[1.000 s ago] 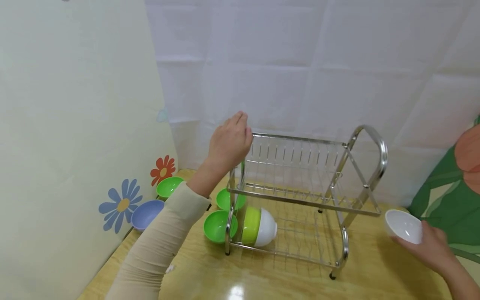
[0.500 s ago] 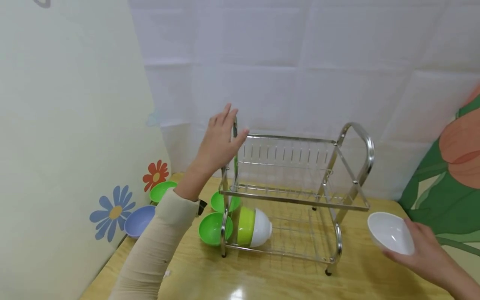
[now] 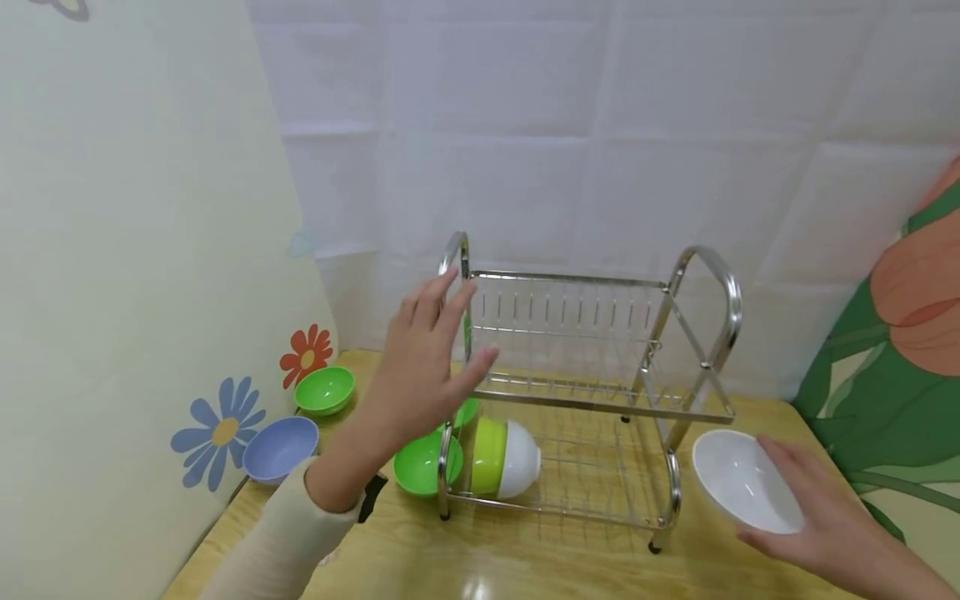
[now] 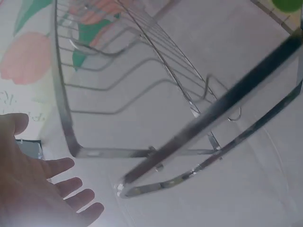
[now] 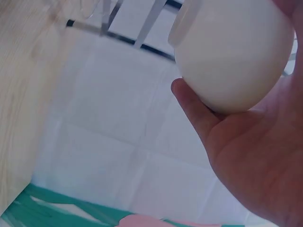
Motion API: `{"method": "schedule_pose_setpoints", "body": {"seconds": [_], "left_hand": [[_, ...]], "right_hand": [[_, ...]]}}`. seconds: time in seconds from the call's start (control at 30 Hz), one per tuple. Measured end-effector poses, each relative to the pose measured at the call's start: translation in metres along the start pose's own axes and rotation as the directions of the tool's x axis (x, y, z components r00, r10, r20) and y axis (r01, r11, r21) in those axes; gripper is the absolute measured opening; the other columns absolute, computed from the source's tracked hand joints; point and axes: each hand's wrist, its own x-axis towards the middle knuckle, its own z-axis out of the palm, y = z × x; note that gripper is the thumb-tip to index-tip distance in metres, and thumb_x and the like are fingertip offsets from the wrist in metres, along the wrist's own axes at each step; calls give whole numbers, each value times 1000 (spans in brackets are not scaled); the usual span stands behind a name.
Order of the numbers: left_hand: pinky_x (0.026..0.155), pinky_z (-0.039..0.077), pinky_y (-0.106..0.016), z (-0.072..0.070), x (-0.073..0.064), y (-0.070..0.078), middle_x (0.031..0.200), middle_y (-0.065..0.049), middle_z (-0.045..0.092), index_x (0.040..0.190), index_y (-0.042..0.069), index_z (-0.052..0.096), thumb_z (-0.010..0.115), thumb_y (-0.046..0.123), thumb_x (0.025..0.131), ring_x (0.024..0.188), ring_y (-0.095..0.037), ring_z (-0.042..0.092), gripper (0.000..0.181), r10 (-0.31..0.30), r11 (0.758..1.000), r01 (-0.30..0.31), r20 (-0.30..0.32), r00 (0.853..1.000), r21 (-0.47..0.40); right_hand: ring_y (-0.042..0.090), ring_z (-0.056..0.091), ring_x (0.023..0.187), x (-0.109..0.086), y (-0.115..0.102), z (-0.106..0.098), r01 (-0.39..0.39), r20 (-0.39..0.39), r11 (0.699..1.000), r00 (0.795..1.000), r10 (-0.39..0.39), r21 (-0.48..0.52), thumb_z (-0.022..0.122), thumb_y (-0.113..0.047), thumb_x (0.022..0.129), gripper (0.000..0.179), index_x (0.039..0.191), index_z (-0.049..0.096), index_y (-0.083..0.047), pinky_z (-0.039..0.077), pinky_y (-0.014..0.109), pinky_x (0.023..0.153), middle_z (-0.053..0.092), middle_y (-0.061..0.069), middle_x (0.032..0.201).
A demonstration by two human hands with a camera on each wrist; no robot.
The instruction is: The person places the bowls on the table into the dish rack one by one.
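My right hand (image 3: pixel 825 517) grips a white bowl (image 3: pixel 746 479) by its rim, tilted, to the right of the two-tier metal dish rack (image 3: pixel 600 406). In the right wrist view the thumb lies along the side of the bowl (image 5: pixel 232 52). With fingers spread, my left hand (image 3: pixel 420 367) hovers by the rack's left end and holds nothing; in the left wrist view it is apart from the frame. On the lower tier a yellow-green bowl (image 3: pixel 489 458) and a white bowl (image 3: pixel 519 460) stand on their sides, pressed together.
Two green bowls (image 3: pixel 417 467) stand at the rack's left end, the rear one partly hidden. Farther left are another green bowl (image 3: pixel 325 391) and a blue-purple bowl (image 3: pixel 281 448), near the left wall. A white cloth (image 3: pixel 540 150) hangs behind.
My left hand has come off the rack's top left, lowered, and spread its fingers. The right hand has brought the white bowl leftward, closer to the rack.
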Motion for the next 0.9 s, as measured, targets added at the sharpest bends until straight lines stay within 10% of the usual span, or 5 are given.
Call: {"method": "schedule_pose_setpoints", "body": {"seconds": [0.17,0.6,0.9], "left_hand": [[120,26,-50,2,-34,26,162,-9,29,153,11,38,30,59,101,148,-30,27,71,171,985,-169,-58,984,45],[107,43,-39,21,-82,56,146,-12,51,144,4,51,44,55,95,131,-27,51,71,467,884,-451,-191,863,124],[110,45,-37,56,-96,61,148,-10,50,143,6,51,50,62,90,133,-24,52,77,511,859,-504,-85,855,91]], "right_hand": [[30,56,91,-2,-16,5,38,23,999,999,-38,0,93,-35,62,112,149,36,6,40,20,58,46,25,131],[27,57,99,5,-59,24,131,58,988,989,-136,85,93,-42,64,115,154,33,-4,44,21,60,48,19,135],[5,53,99,15,-99,40,264,2,945,963,-269,195,92,-49,63,115,155,35,-13,50,21,68,50,7,136]]}}
